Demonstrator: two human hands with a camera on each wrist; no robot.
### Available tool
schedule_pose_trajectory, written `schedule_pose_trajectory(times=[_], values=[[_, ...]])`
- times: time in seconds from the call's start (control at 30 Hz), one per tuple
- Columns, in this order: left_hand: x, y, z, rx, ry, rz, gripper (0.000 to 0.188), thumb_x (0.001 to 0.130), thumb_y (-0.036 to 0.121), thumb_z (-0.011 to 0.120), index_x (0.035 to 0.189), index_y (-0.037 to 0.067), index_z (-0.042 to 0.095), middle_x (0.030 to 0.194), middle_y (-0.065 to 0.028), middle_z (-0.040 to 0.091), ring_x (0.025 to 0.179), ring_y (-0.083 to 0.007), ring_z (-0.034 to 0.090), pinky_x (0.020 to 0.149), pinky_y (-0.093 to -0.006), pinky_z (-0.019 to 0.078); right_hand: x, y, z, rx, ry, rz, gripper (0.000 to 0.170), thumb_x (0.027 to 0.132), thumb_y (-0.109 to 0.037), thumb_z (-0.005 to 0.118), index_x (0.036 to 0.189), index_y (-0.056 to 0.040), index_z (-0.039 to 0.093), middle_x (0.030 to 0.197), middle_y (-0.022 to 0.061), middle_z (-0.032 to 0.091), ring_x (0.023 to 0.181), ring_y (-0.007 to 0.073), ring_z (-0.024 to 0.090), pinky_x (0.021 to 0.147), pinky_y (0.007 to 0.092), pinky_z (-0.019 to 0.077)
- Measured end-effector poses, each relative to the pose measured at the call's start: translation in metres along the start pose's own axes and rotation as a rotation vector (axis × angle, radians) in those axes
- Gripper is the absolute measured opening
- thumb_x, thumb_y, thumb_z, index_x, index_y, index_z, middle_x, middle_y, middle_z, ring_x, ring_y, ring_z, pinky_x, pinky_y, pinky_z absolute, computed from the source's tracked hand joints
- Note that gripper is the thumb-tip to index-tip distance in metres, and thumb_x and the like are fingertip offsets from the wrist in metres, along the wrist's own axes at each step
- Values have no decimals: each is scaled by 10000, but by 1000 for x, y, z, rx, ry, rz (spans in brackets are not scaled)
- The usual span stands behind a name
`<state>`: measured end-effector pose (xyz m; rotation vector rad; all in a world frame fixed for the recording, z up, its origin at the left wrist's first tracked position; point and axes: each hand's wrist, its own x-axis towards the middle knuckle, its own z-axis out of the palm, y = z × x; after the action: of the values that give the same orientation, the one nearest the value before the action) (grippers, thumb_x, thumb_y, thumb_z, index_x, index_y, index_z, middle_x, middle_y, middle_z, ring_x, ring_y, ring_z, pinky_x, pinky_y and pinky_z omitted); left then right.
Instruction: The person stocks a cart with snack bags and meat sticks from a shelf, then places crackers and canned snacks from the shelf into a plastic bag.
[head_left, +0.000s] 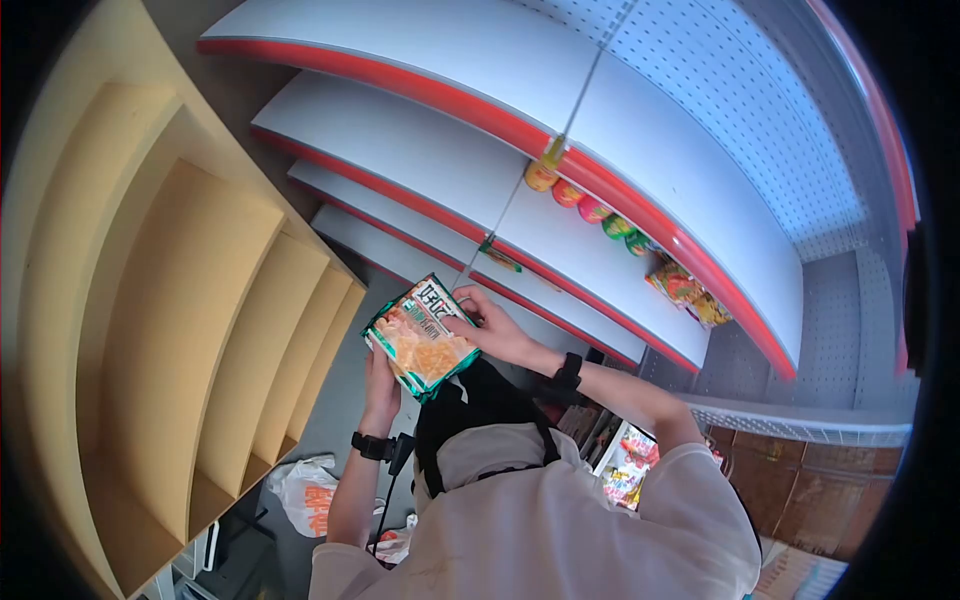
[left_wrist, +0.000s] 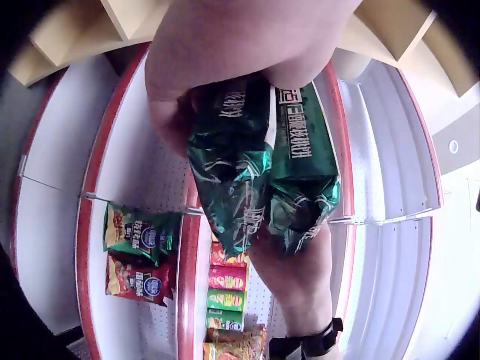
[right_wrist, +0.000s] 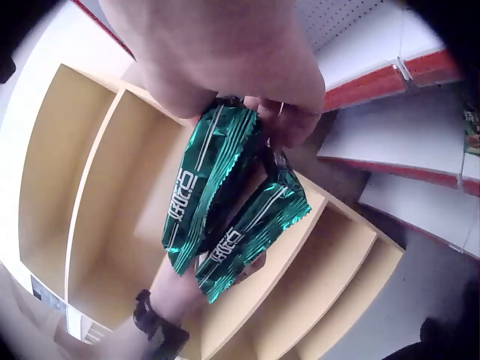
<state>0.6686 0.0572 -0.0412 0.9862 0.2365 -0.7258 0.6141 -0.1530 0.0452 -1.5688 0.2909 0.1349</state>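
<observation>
Two green biscuit packs (head_left: 425, 340), one lying against the other, are held in front of the body in the head view. The upper pack's face has white lettering and a picture of pale biscuits. My left hand (head_left: 381, 385) grips them from the lower left side. At the right edge, my right hand (head_left: 495, 325) holds them with its thumb over the printed face. In the left wrist view, a pack's crimped end (left_wrist: 229, 172) hangs beside the second pack (left_wrist: 304, 142). The right wrist view shows both green ends (right_wrist: 199, 187) spread slightly apart below my right fingers.
White shelves with red edges (head_left: 440, 210) curve ahead, carrying several canisters (head_left: 592, 208) and snack bags (head_left: 688, 292). A wooden shelf unit (head_left: 190, 260) stands at the left. A white plastic bag (head_left: 303, 495) lies on the floor.
</observation>
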Motion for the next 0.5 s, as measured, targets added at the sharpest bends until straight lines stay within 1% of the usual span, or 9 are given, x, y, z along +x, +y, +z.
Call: schedule_pose_trajectory(times=[0.07,0.1,0.2,0.23,0.3,0.33,0.4,0.43,0.5], values=[[-5,-5,2,15,-41,-40,563,1000,459,353,1402,64,341,1386,-74,448,1242,-199,472,1035,-342,393,-12,11,1,-9,31,-41,356,917,-189,624,1179,-62,419,1021,33,572,948,75,528,785,228,440],[-9,-6,4,23,-50,-43,563,1000,459,353,1402,64,341,1386,-74,448,1242,-199,472,1035,-342,393,-17,15,1,-24,46,-91,359,917,-189,623,1181,-59,417,1030,27,563,959,75,524,789,226,441],[-18,-11,10,48,-98,13,569,1000,472,336,1403,70,338,1386,-72,447,1235,-204,478,1031,-339,400,-34,24,-3,-97,16,-103,368,918,-199,623,1186,-58,414,1077,22,538,990,76,514,813,231,443],[-22,-13,10,24,-61,3,575,1000,475,333,1391,54,353,1378,-81,458,1228,-204,485,1022,-339,403,-39,27,-3,-92,20,-109,368,918,-199,623,1186,-58,414,1077,22,538,990,76,514,813,231,443],[-35,-19,5,9,-22,3,582,999,478,330,1380,39,368,1369,-91,469,1222,-204,492,1014,-339,407,-51,34,4,83,-13,-35,402,922,-223,619,1212,-60,394,1103,24,517,1025,83,497,863,234,427],[-41,-21,1,20,-38,4,591,998,484,325,1385,40,360,1373,-91,463,1227,-205,488,1015,-340,407,-56,39,6,88,-16,-46,402,922,-223,619,1212,-60,394,1103,24,517,1025,83,497,863,234,427],[-54,-28,-7,39,-51,6,600,996,491,321,1391,40,352,1378,-91,458,1231,-206,484,1015,-341,408,-68,49,13,143,-88,-2,553,897,-332,642,1253,-27,349,1174,80,472,1034,132,496,863,278,444],[-64,-34,-12,34,-66,11,604,995,495,318,1391,40,352,1378,-91,457,1230,-206,485,1016,-342,408,-77,54,17,150,-92,-11,553,897,-332,642,1253,-27,349,1174,80,472,1034,132,496,863,278,444],[-89,-43,-12,41,-65,12,608,994,500,314,1392,41,352,1378,-91,456,1228,-207,486,1017,-343,409,-95,62,25,124,-118,-48,638,891,-370,639,1293,-17,291,1204,97,464,1090,154,484,901,291,432]])
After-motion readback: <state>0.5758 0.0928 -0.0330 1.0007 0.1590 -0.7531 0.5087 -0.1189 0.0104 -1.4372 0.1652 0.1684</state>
